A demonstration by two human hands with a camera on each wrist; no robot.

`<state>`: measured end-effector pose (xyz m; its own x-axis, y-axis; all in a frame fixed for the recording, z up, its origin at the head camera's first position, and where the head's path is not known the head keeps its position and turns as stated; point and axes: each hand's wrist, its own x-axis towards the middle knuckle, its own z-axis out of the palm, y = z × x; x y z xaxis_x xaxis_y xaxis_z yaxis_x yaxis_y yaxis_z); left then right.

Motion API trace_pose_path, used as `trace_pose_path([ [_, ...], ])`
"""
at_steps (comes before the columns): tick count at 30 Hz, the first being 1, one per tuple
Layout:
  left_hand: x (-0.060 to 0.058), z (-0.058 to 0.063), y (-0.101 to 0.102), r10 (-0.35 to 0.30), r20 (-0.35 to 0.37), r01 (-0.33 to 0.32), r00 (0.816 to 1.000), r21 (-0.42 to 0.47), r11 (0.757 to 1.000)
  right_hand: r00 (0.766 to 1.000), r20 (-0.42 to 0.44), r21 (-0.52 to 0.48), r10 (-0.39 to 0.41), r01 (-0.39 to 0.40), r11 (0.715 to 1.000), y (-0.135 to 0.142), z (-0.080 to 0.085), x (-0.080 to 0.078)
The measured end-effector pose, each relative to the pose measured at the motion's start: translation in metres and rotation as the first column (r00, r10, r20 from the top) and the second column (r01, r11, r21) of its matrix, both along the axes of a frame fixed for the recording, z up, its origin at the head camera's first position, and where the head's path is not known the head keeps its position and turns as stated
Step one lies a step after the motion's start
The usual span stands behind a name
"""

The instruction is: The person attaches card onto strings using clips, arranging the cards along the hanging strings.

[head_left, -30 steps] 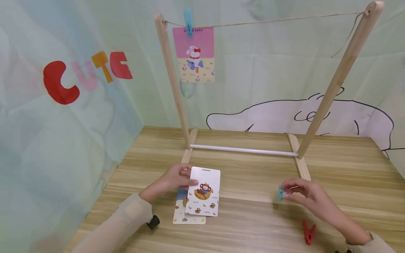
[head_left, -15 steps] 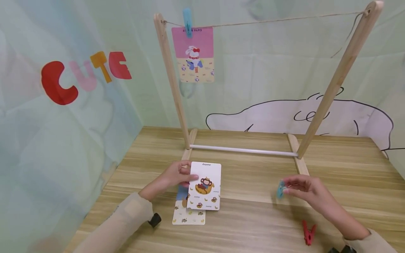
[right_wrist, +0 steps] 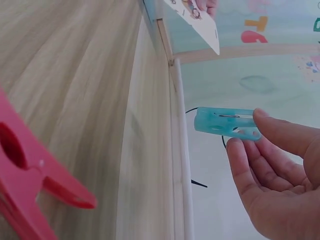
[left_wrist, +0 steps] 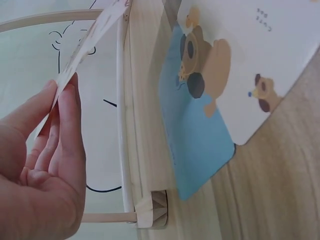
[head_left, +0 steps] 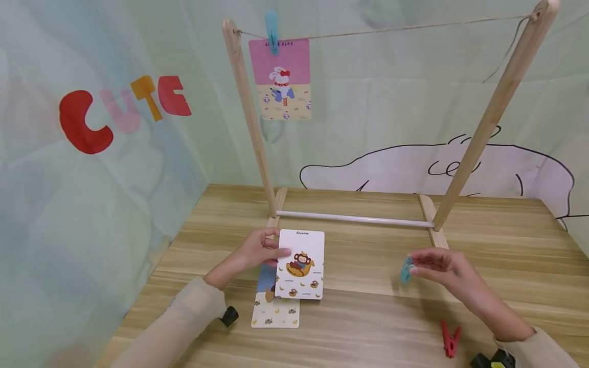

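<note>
Between thumb and fingers, my left hand point(head_left: 256, 251) pinches the left edge of a white monkey card point(head_left: 300, 281), raised above the table. Below it lies another card point(head_left: 275, 316) with a blue part and a puppy print, partly covered in the head view; the left wrist view shows its blue half point(left_wrist: 195, 145). My right hand point(head_left: 453, 272) pinches a blue clothespin point(head_left: 406, 270) by its handle end, off the table. In the right wrist view that clothespin point(right_wrist: 225, 121) points away from the fingertips. A red clothespin point(head_left: 450, 339) lies on the table near my right forearm.
A wooden frame with upright posts point(head_left: 494, 117) and a white crossbar point(head_left: 354, 219) stands at the back of the table. From its string point(head_left: 395, 29), a pink and yellow bunny card point(head_left: 280, 79) hangs by a blue clothespin point(head_left: 272, 33). A printed cloth backs the table.
My left hand has lifted the monkey card up and slightly right, uncovering more of the card below. My right hand has risen slightly with the blue clothespin.
</note>
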<state>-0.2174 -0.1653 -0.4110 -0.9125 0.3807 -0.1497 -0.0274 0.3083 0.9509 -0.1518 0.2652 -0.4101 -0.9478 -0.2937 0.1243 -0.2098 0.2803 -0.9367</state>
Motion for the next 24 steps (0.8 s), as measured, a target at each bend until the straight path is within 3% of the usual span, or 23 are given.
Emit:
trace_pose_path([
  [12,-0.004,0.013,0.007,0.017,-0.013,-0.017,1.000,0.027,1.000,0.998,0.051,0.022,-0.024,0.023,0.999,-0.001,0.007,-0.005],
  [24,-0.011,0.018,0.013,0.036,-0.027,-0.035,0.999,0.017,0.999,1.000,0.028,-0.003,-0.014,0.015,1.000,-0.003,0.011,-0.013],
])
